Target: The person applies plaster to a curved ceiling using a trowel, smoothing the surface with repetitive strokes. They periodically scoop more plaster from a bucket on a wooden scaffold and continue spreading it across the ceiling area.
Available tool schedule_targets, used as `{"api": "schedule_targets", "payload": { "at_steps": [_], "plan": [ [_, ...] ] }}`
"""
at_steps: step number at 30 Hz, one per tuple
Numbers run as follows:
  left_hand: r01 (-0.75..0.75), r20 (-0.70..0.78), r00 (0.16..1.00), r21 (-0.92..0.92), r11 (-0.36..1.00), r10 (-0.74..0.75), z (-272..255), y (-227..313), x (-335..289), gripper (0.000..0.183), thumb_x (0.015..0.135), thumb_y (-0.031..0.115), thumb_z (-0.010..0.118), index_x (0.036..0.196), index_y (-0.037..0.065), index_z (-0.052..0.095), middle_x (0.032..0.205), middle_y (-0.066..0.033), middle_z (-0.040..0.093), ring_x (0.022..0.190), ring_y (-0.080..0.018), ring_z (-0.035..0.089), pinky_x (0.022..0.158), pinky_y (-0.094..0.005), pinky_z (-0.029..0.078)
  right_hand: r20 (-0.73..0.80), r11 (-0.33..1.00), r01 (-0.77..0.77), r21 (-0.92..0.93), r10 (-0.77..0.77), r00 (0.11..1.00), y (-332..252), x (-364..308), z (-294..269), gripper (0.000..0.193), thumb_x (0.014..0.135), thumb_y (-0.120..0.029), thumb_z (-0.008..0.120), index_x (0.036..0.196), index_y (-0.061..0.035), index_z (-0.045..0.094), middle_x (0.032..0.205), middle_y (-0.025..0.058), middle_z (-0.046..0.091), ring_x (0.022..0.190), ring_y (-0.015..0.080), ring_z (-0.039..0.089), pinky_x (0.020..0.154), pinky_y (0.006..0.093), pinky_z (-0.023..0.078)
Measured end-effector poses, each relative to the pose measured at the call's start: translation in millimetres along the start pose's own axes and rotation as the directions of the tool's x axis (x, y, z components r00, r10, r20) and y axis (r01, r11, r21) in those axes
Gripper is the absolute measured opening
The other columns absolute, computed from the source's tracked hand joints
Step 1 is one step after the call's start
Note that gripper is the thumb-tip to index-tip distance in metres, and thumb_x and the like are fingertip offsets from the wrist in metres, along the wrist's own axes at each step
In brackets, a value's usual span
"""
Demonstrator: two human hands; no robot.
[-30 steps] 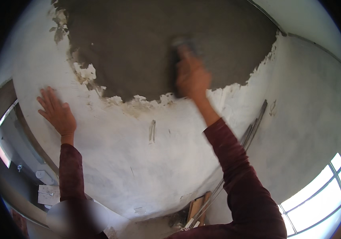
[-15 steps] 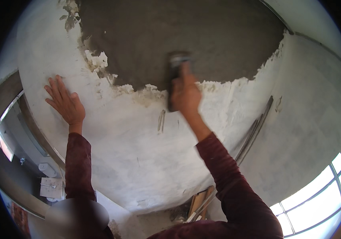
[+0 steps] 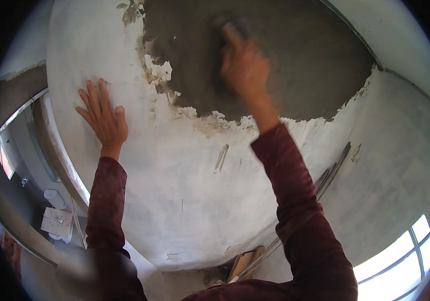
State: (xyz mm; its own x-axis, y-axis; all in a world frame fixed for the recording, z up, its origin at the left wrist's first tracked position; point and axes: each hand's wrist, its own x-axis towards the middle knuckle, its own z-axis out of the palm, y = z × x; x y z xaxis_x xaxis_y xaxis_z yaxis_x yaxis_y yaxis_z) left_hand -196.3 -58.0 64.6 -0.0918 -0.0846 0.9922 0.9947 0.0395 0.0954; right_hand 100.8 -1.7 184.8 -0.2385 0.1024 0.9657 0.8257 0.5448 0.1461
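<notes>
Pressed flat on the white wall (image 3: 174,180), my left hand (image 3: 105,118) has its fingers spread and holds nothing. My right hand (image 3: 247,70) is raised over the dark grey patch of wet-looking plaster (image 3: 320,65), its fingers wrapped round a dark trowel (image 3: 237,24). Motion blurs the trowel, and the hand hides much of it. It appears to be against the grey surface. A ragged edge (image 3: 215,119) of flaking white coating borders the patch below and on its left.
Long thin strips (image 3: 333,168) lean in the corner at the right. Boards (image 3: 245,263) stand low by the wall's foot. A bright window (image 3: 400,258) is at lower right. At left a doorway frame (image 3: 56,145) opens onto a room with a toilet (image 3: 56,223).
My right hand has moved up with the trowel, from the patch's lower edge into the grey area. My left hand stays flat on the wall; the whole view has shifted slightly.
</notes>
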Motion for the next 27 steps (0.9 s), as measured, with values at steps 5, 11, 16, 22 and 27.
{"api": "schedule_targets", "payload": {
  "at_steps": [5,11,16,22,27],
  "plan": [
    [0.007,0.003,1.000,0.045,0.999,-0.007,0,-6,-1,0.072,0.100,0.053,0.015,0.157,0.010,0.025,0.163,-0.0186,0.016,0.151,-0.0426,0.004,0.113,-0.0675,-0.005,0.018,0.929,0.365,0.058,-0.366,0.930,15,-74,8,0.051,0.089,-0.025,0.065,0.138,-0.0292,0.056,0.101,0.0166,0.064,0.077,0.0362,0.068,0.061,0.0459,0.055],
    [0.031,0.005,1.000,0.014,0.999,-0.031,0,-3,-2,0.076,0.099,0.059,0.015,0.156,0.010,0.027,0.163,-0.0181,0.017,0.151,-0.0430,0.004,0.112,-0.0690,-0.006,-0.217,0.976,0.064,-0.209,-0.110,0.970,72,96,-16,0.046,0.091,-0.027,0.061,0.137,-0.0275,0.057,0.090,0.0171,0.067,0.077,0.0363,0.069,0.065,0.0488,0.056],
    [0.055,-0.023,0.998,-0.018,0.998,-0.056,-4,-12,0,0.080,0.098,0.065,0.012,0.156,0.012,0.028,0.163,-0.0174,0.018,0.151,-0.0426,0.005,0.112,-0.0690,-0.007,-0.259,0.961,0.193,-0.199,-0.242,0.935,35,7,23,0.043,0.089,-0.030,0.063,0.131,-0.0222,0.061,0.092,0.0158,0.065,0.082,0.0350,0.068,0.068,0.0509,0.056],
    [0.025,-0.001,1.000,-0.012,1.000,-0.025,-8,-22,-2,0.083,0.097,0.067,0.011,0.155,0.012,0.029,0.163,-0.0165,0.018,0.151,-0.0426,0.005,0.111,-0.0696,-0.007,0.301,0.926,0.314,-0.211,-0.244,0.922,-23,-6,-8,0.044,0.088,-0.020,0.061,0.130,-0.0359,0.062,0.109,0.0124,0.066,0.096,0.0321,0.069,0.068,0.0460,0.057],
    [0.036,-0.025,0.999,-0.054,0.998,-0.037,1,-7,-3,0.081,0.097,0.067,0.013,0.155,0.012,0.031,0.163,-0.0153,0.020,0.151,-0.0418,0.007,0.111,-0.0700,-0.007,-0.144,0.987,0.068,-0.148,-0.090,0.985,18,118,-13,0.037,0.093,-0.030,0.058,0.129,-0.0258,0.064,0.096,0.0182,0.071,0.087,0.0391,0.069,0.072,0.0466,0.057]
  ]
}}
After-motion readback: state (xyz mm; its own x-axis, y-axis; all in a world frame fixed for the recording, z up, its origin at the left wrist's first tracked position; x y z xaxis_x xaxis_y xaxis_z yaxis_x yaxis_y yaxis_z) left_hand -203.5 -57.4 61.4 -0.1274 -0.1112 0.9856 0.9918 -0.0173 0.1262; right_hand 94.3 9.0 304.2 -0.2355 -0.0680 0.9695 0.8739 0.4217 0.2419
